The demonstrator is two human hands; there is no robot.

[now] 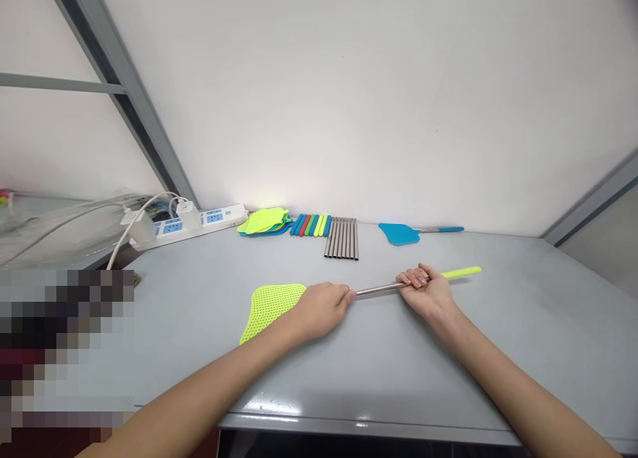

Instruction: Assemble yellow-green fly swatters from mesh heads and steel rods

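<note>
Across the middle of the grey table lies a fly swatter (377, 290) with a perforated yellow-green head, a metal rod and a yellow-green handle. My left hand (323, 307) is closed around it where the head meets the rod, hiding that joint. Palm turned up, my right hand (423, 292) has its fingers wrapped round the rod close to the handle, which sticks out to the right. Behind my hands, a blue fly swatter (400, 233) with a metal rod and blue handle rests near the wall.
Along the wall lie a stack of swatter heads (264, 221), a row of coloured handles (310, 225) and several metal rods (341, 238). A white power strip (199, 227) with plugged-in chargers and cables stands at the left. The table's front edge (369, 426) runs below my arms.
</note>
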